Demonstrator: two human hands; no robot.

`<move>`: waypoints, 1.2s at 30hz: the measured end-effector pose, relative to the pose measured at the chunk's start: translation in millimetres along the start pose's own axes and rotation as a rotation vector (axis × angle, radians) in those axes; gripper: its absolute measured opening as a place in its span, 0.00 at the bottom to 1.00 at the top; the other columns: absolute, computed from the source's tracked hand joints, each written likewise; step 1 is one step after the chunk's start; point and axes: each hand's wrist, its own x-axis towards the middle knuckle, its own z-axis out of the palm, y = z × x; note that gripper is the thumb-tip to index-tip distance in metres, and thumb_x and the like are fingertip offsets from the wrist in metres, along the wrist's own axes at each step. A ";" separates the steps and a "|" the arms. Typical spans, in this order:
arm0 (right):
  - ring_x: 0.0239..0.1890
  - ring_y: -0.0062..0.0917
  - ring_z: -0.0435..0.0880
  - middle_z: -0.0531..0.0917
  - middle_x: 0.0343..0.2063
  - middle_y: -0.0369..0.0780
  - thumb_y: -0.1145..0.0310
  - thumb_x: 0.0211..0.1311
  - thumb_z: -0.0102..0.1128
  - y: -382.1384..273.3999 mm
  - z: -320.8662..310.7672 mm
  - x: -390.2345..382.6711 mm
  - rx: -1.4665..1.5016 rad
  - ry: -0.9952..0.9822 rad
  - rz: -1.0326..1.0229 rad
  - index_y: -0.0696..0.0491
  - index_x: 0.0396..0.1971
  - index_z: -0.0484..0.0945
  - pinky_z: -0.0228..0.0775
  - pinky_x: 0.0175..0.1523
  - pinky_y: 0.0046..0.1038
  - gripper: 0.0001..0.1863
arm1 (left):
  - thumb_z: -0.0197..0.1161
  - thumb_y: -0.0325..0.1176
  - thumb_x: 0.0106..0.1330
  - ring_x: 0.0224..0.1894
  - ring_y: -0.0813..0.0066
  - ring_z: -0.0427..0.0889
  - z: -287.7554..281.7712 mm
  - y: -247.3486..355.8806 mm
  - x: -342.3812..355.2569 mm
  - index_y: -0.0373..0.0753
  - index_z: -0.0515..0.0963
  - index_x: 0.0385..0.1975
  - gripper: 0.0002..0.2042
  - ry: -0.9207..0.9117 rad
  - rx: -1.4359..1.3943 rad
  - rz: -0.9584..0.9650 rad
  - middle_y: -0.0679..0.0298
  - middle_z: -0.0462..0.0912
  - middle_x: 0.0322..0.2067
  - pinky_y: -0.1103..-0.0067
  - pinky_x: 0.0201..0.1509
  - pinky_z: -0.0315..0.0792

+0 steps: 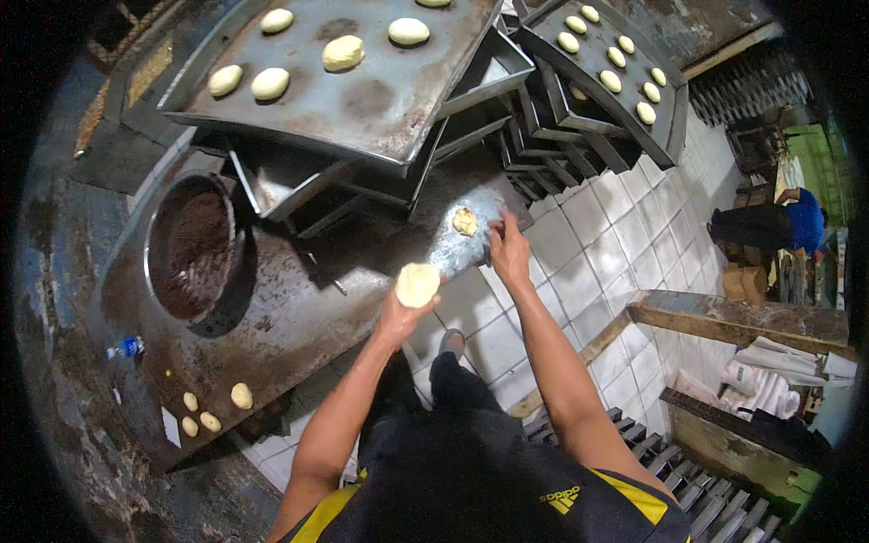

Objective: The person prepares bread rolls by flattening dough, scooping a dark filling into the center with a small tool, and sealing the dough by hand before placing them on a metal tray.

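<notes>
My left hand (403,317) holds a flattened, pale round of dough (417,285), which lies across the fingers and palm. My right hand (509,252) is at the table's edge with its fingers apart and no object visible in them. Beside those fingertips, a small lump of dough (464,222) with darker bits on it sits on a shiny grey-blue patch (459,249) of the table. To the left, a round metal bowl (233,237) contains dark brown crumbly powder (192,244).
Ahead, a large metal tray (362,100) bearing several dough balls rests on stacked trays. Another tray (668,122) of dough balls tops a stack at right. Several dough pieces (242,395) lie on the table's near-left part. A person in blue (804,222) is at far right.
</notes>
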 end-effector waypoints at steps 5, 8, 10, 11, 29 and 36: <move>0.41 0.39 0.88 0.87 0.38 0.49 0.77 0.63 0.62 9.3 42.5 0.7 0.119 0.001 -0.026 0.60 0.69 0.53 0.78 0.47 0.36 0.37 | 0.74 0.34 0.62 0.61 0.74 0.75 27.6 -16.4 100.8 0.37 0.75 0.60 0.26 -0.112 -0.236 -0.130 0.64 0.80 0.57 0.74 0.69 0.64; 0.39 0.38 0.88 0.87 0.38 0.49 0.75 0.65 0.62 2.6 36.6 -17.5 0.110 -0.084 0.097 0.60 0.65 0.57 0.78 0.44 0.35 0.32 | 0.71 0.34 0.65 0.57 0.73 0.78 35.7 -41.6 144.0 0.36 0.75 0.58 0.23 -0.081 -0.317 -0.143 0.65 0.82 0.52 0.74 0.66 0.67; 0.39 0.36 0.88 0.86 0.37 0.49 0.74 0.66 0.62 3.7 4.9 -47.5 0.053 -0.267 0.169 0.60 0.63 0.59 0.77 0.43 0.33 0.30 | 0.71 0.33 0.65 0.55 0.71 0.80 35.8 -52.7 153.4 0.36 0.77 0.57 0.21 -0.069 -0.339 -0.207 0.65 0.84 0.50 0.73 0.64 0.68; 0.41 0.36 0.87 0.86 0.39 0.49 0.74 0.65 0.63 5.9 -12.2 -68.8 0.034 -0.367 0.202 0.60 0.64 0.58 0.78 0.45 0.32 0.31 | 0.72 0.34 0.64 0.55 0.70 0.80 35.5 -64.5 156.0 0.35 0.77 0.57 0.23 -0.036 -0.321 -0.121 0.64 0.84 0.51 0.74 0.64 0.69; 0.41 0.28 0.88 0.89 0.39 0.45 0.72 0.63 0.64 -111.4 -71.8 -52.7 0.399 -0.128 -0.252 0.58 0.63 0.72 0.78 0.48 0.29 0.28 | 0.52 0.55 0.77 0.47 0.77 0.76 72.5 62.8 28.1 0.39 0.72 0.56 0.24 0.158 -0.238 0.156 0.62 0.77 0.52 0.76 0.55 0.69; 0.41 0.22 0.83 0.86 0.40 0.40 0.65 0.57 0.73 -108.7 -53.5 -85.4 0.507 -0.248 -0.075 0.59 0.56 0.78 0.73 0.50 0.26 0.27 | 0.51 0.48 0.80 0.35 0.81 0.74 69.0 34.3 -15.5 0.37 0.75 0.41 0.18 0.382 -0.120 0.243 0.67 0.77 0.34 0.79 0.38 0.71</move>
